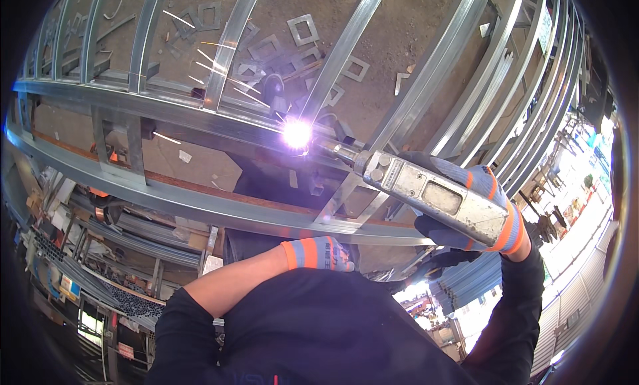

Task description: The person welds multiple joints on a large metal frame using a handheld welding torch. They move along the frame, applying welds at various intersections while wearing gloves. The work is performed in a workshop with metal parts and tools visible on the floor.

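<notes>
My right hand (480, 179), in a blue-grey glove with orange stripes, is closed around a grey metal hand tool (426, 193). The tool's nozzle touches a joint of a galvanised steel frame (166, 112), where a bright white arc (297, 133) burns and throws sparks to the upper left. My left hand (321, 253) wears the same kind of glove and sits close to the frame's lower rail (266, 215), below the arc. Its fingers are hidden behind a dark shape, and my forearm is bare.
Several square metal plates with square holes (303, 29) lie on the ground beyond the frame. More parallel frame bars (526, 85) run along the right. Stacked metal profiles (113, 292) lie at the lower left, and a bundle of tubes (466, 285) at the lower right.
</notes>
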A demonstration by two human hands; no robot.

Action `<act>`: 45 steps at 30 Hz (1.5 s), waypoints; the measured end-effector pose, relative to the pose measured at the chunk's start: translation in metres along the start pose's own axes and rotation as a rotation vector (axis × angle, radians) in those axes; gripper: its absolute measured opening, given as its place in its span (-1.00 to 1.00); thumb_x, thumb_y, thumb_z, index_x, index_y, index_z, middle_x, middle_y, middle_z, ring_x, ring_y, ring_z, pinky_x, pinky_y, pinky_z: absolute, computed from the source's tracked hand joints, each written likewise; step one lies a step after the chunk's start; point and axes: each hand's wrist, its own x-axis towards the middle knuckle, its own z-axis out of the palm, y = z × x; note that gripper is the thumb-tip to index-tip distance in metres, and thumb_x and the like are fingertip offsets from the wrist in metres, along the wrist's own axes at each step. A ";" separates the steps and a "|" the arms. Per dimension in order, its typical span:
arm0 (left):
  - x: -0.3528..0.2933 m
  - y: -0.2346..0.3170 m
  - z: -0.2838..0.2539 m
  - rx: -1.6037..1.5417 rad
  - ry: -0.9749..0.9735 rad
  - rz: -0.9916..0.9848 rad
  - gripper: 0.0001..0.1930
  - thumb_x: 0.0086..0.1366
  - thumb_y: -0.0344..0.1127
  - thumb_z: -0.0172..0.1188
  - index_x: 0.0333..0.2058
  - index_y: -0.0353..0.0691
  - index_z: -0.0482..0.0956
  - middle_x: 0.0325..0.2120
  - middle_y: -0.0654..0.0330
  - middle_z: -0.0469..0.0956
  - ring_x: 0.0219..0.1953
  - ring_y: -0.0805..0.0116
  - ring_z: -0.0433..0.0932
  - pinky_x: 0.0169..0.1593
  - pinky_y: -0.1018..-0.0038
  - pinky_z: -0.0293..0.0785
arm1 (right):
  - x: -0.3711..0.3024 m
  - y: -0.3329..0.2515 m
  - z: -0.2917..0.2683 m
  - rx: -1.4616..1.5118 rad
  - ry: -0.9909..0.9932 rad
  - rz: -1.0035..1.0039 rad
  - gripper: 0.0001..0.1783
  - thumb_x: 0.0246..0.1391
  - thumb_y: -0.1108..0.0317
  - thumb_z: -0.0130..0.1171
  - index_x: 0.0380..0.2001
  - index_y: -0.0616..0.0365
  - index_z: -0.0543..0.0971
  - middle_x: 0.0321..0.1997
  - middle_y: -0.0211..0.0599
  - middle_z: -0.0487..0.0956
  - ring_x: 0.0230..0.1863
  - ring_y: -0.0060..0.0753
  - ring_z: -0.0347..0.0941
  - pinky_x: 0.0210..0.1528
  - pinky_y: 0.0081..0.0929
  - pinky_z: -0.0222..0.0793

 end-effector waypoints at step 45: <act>0.001 -0.001 -0.004 -0.046 -0.128 -0.041 -0.88 0.38 -0.22 0.05 -0.28 -0.11 0.46 -0.46 0.18 0.51 -0.33 0.13 0.65 -0.20 0.25 0.60 | -0.011 0.004 -0.011 -0.106 -0.002 -0.087 -0.26 0.11 0.46 0.45 0.33 0.30 0.40 -0.14 -0.27 0.69 -0.27 -0.51 0.64 -0.21 -0.53 0.57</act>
